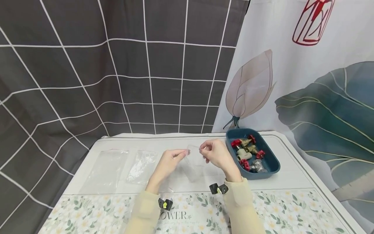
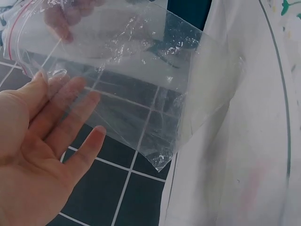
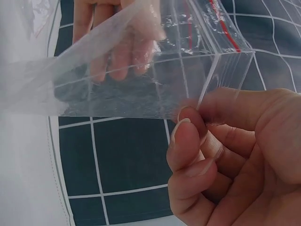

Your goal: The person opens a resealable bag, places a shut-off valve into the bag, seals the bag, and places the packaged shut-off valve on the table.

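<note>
A clear zip-lock bag (image 1: 193, 167) with a red line along its mouth hangs between both hands above the table. My left hand (image 1: 170, 159) pinches one side of it near the zip strip between thumb and index finger; the other fingers spread out behind the film in the left wrist view. At the opposite corner of the mouth, my right hand (image 1: 216, 153) grips the plastic between thumb and curled fingers. The mouth (image 3: 216, 52) is spread apart in the right wrist view. The bag looks wrinkled, and nothing shows inside it.
Two more clear plastic bags, a larger one (image 1: 106, 169) and a smaller one (image 1: 143, 166), lie flat on the left. A dark blue bin (image 1: 276, 167) on the right contains several valves with red handles (image 1: 244, 164) and other fittings. A curtain (image 1: 163, 94) hangs behind the table.
</note>
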Demonstrator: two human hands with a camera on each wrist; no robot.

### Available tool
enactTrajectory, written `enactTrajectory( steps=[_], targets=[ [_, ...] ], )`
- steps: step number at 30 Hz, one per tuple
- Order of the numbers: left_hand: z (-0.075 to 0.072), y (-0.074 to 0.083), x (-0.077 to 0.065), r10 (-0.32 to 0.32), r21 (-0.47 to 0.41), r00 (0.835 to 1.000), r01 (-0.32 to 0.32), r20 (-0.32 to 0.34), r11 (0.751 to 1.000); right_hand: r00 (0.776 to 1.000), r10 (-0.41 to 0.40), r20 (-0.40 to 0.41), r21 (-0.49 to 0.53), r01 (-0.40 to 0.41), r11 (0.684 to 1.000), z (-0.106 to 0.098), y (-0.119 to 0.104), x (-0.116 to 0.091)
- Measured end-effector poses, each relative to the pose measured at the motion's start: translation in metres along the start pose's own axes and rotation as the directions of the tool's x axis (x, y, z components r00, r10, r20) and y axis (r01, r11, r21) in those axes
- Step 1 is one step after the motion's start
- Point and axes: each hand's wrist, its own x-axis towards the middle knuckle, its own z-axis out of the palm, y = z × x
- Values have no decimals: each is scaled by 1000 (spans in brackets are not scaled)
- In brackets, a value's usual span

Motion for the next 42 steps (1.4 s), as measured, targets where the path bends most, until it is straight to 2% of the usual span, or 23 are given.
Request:
enactTrajectory(
  steps=[9, 19, 24, 28, 32, 36, 42],
  targets=[
    [-1, 1, -1, 13, 4, 1000, -12, -21, 1000, 999, -47, -9, 13, 47, 999, -4, 3, -2],
    [-1, -2, 1, -18, 3, 999, 18, -43, 1000, 996, -10, -84, 3, 10, 1000, -34, 22, -3],
    [-2, -3, 1, -13, 11, 999, 13, -42, 1000, 996, 37, -79, -32, -40, 999, -55, 41, -5],
    [-3, -3, 1, -15, 32, 999, 16, -49, 999, 992, 115, -58, -55, -118, 992, -72, 55, -7],
    [-4, -1, 0, -9, 37, 999, 11, -51, 999, 982, 187, -35, -60, -189, 980, -87, 65, -12],
    [-4, -1, 0, 12, 22, 999, -10, -49, 1000, 976, 218, -24, -57, -219, 974, -100, 73, -17],
    [-3, -3, 1, -1, 40, 999, 3, -50, 999, 952, 306, -12, -70, -306, 950, -115, 84, -26]
  ],
)
